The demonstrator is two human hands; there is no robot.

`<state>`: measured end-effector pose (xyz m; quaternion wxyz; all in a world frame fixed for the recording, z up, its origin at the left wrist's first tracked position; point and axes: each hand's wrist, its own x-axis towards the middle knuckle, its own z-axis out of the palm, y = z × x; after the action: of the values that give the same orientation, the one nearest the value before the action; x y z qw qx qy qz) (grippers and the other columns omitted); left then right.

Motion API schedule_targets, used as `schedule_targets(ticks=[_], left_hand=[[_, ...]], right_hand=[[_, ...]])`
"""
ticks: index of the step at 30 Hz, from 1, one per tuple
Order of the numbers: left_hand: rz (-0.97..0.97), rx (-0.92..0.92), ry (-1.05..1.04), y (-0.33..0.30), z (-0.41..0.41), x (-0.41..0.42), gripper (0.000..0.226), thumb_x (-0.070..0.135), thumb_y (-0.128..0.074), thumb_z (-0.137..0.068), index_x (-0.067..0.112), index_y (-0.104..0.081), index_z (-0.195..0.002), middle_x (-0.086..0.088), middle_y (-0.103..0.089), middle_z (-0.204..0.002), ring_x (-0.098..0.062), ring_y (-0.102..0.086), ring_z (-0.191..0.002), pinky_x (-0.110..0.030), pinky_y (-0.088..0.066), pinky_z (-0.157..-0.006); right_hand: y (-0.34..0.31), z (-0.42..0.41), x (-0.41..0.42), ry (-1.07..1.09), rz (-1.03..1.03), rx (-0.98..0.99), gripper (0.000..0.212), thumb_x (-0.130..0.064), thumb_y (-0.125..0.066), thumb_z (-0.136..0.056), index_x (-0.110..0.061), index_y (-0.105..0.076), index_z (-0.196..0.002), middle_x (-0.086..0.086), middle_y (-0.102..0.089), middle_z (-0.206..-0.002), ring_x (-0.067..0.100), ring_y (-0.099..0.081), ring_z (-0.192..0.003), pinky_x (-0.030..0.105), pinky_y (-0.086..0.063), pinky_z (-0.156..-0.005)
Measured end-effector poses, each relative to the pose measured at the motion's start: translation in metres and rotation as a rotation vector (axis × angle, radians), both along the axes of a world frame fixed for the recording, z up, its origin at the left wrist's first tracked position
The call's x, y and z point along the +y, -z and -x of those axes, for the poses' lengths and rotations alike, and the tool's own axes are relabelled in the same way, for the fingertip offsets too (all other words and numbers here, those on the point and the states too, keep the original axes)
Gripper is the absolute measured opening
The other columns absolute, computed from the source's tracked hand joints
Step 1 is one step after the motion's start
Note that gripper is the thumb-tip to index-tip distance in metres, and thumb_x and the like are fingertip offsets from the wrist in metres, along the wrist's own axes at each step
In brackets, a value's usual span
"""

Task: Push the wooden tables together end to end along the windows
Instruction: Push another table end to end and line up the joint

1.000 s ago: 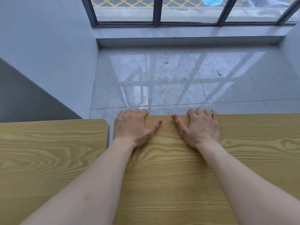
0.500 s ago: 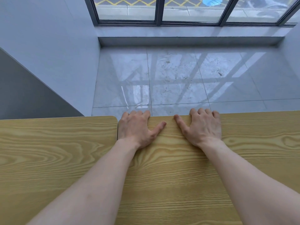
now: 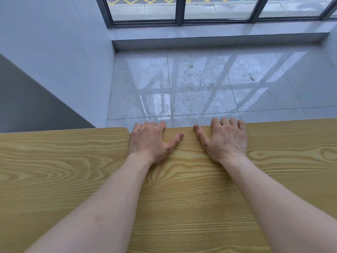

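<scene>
Two light wooden tables with strong grain fill the lower half of the view. The left table [image 3: 54, 170] ends in a rounded corner at the centre left. The right table [image 3: 209, 198] lies under both my arms. Their ends meet in a thin seam beside my left wrist. My left hand [image 3: 149, 141] lies flat at the right table's far left corner, fingers curled over the far edge. My right hand [image 3: 226, 139] grips the same far edge a little to the right, thumb spread inward. The windows [image 3: 209, 10] run along the far wall.
Glossy grey floor tiles [image 3: 200, 84] stretch from the tables' far edge to a low sill step [image 3: 209, 41] under the windows. A pale wall [image 3: 54, 52] with a darker grey panel [image 3: 27, 106] stands close on the left.
The gap between the two tables has closed to a thin seam, the right table having slid left toward the left one. Both hands kept their hold on the far edge.
</scene>
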<state>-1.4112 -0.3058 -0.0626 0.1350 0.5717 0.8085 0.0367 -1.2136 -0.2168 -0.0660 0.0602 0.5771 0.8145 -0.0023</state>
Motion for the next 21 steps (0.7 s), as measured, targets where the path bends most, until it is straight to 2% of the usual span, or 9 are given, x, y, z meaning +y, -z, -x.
schedule_targets(ticks=[2,4,7,9,14,21], left_hand=[[-0.045,-0.041,-0.013,0.001,0.000,-0.002,0.070,0.086,-0.030,-0.085,0.030,-0.061,-0.112,0.004,-0.066,-0.112,-0.022,-0.055,-0.114,-0.041,-0.035,-0.104],[-0.128,-0.060,-0.011,0.000,0.000,-0.008,0.072,0.084,-0.030,-0.086,0.032,-0.059,-0.126,0.005,-0.062,-0.123,-0.022,-0.050,-0.123,-0.039,-0.031,-0.111],[-0.239,-0.030,-0.020,-0.008,-0.008,-0.028,0.075,0.077,-0.033,-0.089,0.030,-0.051,-0.145,0.002,-0.054,-0.142,-0.024,-0.040,-0.141,-0.044,-0.015,-0.126],[-0.263,-0.031,-0.037,-0.016,-0.014,-0.048,0.076,0.076,-0.033,-0.090,0.030,-0.045,-0.149,0.002,-0.049,-0.151,-0.024,-0.033,-0.149,-0.045,-0.007,-0.128],[-0.269,0.012,-0.056,-0.035,-0.027,-0.114,0.076,0.077,-0.032,-0.091,0.032,-0.041,-0.152,0.000,-0.043,-0.159,-0.025,-0.026,-0.154,-0.047,-0.007,-0.129],[-0.310,0.041,-0.087,-0.047,-0.075,-0.247,0.077,0.077,-0.031,-0.093,0.031,-0.040,-0.154,-0.002,-0.041,-0.160,-0.027,-0.028,-0.153,-0.051,-0.012,-0.128]], right_hand=[[0.000,-0.002,-0.001,0.004,0.000,0.018,0.092,-0.081,-0.011,-0.092,-0.014,-0.066,-0.122,0.015,-0.068,-0.119,0.038,-0.055,-0.119,0.055,-0.025,-0.119],[-0.001,-0.004,-0.004,0.020,-0.002,0.057,0.093,-0.080,-0.008,-0.093,-0.016,-0.061,-0.135,0.015,-0.063,-0.132,0.038,-0.048,-0.132,0.056,-0.015,-0.125],[-0.006,-0.007,-0.021,0.014,0.004,0.132,0.088,-0.075,-0.009,-0.096,-0.018,-0.042,-0.154,0.016,-0.045,-0.156,0.036,-0.027,-0.152,0.057,-0.004,-0.128],[-0.011,-0.011,-0.046,-0.020,0.014,0.179,0.083,-0.073,-0.012,-0.097,-0.020,-0.033,-0.159,0.014,-0.035,-0.165,0.034,-0.017,-0.157,0.056,-0.002,-0.128],[-0.027,-0.028,-0.115,-0.063,0.023,0.233,0.084,-0.074,-0.010,-0.097,-0.024,-0.024,-0.163,0.014,-0.026,-0.170,0.032,-0.012,-0.160,0.052,0.001,-0.130],[-0.040,-0.079,-0.248,-0.072,0.008,0.272,0.087,-0.075,-0.010,-0.095,-0.024,-0.031,-0.162,0.014,-0.032,-0.168,0.034,-0.018,-0.159,0.054,-0.005,-0.129]])
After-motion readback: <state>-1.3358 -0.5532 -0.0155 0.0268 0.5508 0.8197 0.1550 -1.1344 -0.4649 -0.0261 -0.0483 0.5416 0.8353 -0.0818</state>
